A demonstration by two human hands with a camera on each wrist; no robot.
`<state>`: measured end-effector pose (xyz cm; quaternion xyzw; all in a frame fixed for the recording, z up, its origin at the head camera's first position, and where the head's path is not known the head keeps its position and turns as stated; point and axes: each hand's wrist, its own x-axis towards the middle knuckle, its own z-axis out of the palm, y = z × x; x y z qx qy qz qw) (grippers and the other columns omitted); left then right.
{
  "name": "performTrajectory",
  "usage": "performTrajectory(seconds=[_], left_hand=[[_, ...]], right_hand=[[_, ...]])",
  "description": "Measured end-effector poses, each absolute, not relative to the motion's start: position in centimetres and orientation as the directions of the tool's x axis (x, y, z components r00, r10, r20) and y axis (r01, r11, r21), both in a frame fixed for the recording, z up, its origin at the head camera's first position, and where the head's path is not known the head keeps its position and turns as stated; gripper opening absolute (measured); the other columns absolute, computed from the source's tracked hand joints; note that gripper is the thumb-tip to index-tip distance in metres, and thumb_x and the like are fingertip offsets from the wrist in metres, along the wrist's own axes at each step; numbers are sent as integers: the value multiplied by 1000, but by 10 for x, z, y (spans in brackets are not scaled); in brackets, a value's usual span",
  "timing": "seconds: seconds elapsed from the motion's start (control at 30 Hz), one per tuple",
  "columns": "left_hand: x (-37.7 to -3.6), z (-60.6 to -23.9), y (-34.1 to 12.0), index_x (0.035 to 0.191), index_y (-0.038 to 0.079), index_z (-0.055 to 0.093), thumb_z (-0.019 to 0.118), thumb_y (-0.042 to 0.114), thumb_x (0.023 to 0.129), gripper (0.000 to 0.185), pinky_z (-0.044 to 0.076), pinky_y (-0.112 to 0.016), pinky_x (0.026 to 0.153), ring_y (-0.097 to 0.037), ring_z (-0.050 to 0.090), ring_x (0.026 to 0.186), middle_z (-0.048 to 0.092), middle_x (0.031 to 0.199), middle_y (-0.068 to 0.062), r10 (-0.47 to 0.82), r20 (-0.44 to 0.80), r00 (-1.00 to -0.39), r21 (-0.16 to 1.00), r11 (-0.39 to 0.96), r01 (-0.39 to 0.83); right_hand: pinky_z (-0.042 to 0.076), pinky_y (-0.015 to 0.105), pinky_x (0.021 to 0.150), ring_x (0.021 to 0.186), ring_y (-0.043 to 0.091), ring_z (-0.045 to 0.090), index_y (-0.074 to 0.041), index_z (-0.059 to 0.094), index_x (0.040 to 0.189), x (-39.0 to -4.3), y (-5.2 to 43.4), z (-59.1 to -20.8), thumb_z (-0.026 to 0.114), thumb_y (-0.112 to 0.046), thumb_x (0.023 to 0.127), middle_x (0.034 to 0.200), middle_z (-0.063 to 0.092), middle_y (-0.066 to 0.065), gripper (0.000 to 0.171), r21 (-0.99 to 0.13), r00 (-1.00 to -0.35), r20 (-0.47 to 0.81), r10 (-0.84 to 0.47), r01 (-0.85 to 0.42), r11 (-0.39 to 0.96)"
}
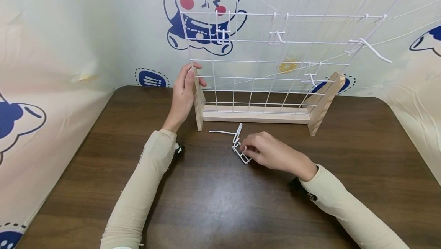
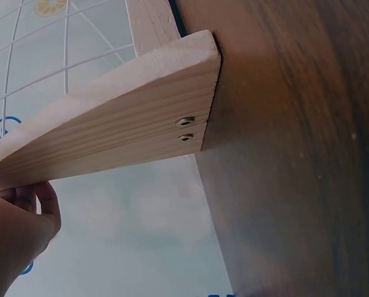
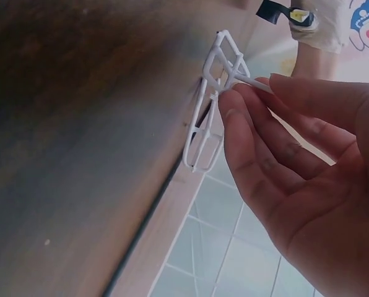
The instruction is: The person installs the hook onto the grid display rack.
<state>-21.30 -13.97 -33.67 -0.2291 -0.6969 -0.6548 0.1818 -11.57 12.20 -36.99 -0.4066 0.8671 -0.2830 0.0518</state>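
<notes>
A white wire grid panel (image 1: 262, 42) stands in a wooden stand (image 1: 256, 114) at the back of the dark table. My left hand (image 1: 191, 76) grips the stand's left wooden upright (image 1: 198, 107) near its top, thumb at the front. In the left wrist view that upright (image 2: 129, 117) shows two screws, and my left hand (image 2: 23, 223) curls behind it. My right hand (image 1: 246, 149) rests on the table in front of the stand and pinches a small bunch of white wire hooks (image 1: 240, 146). The right wrist view shows my fingertips (image 3: 234, 114) on the hooks (image 3: 210, 105).
Several white hooks hang on the grid, among them an upper left one (image 1: 222, 34), a middle one (image 1: 277, 34) and a long one at the right (image 1: 371, 48). The brown table (image 1: 220, 203) is walled in by cartoon-printed sheets (image 1: 51, 49) on three sides.
</notes>
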Motion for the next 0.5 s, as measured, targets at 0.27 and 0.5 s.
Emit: performTrajectory(seconds=[0.27, 0.5], left_hand=[[-213, -336, -142, 129, -9, 46, 30, 16, 109, 36, 40, -34, 72, -35, 56, 86, 56, 92, -37, 101, 542, -834, 835, 45, 548], [-212, -335, -142, 129, -5, 48, 31, 16, 109, 34, 41, -43, 76, -42, 55, 89, 57, 93, -37, 108, 532, -840, 841, 47, 539]], right_hand=[[55, 29, 76, 87, 8, 65, -4, 74, 98, -116, 124, -362, 67, -3, 93, 94, 71, 1, 8, -531, -659, 191, -727, -693, 488], [55, 32, 75, 87, 7, 65, -7, 75, 100, -116, 128, -353, 67, -4, 94, 96, 72, 0, 10, -564, -659, 223, -718, -688, 456]])
